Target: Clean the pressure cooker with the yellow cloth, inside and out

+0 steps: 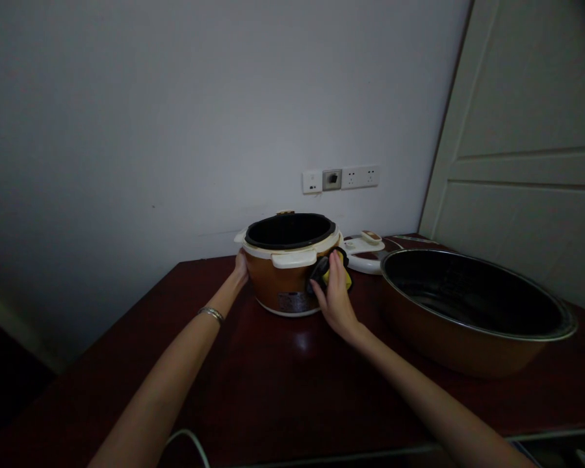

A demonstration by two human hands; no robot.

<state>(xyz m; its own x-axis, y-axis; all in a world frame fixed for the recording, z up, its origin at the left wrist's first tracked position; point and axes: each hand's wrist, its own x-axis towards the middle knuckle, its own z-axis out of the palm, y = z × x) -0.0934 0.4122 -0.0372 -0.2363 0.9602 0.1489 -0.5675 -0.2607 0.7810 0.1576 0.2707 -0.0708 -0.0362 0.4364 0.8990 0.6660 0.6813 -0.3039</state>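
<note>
An orange-brown rice cooker (285, 276) with a white rim and a black inner pot stands open near the back of the dark red table (283, 377). My left hand (241, 266) rests flat against the cooker's left side, fingers wrapped round its wall. My right hand (336, 296) presses a yellow and black cloth (332, 268) against the cooker's right side, fingers closed over it. A bracelet sits on my left wrist.
The cooker's white lid (368, 255) lies behind on the right. A large dark metal basin (472, 309) stands at the right. A socket strip (340, 179) is on the wall; a door (526, 149) is at the right. A white cable (190, 442) runs off the front edge.
</note>
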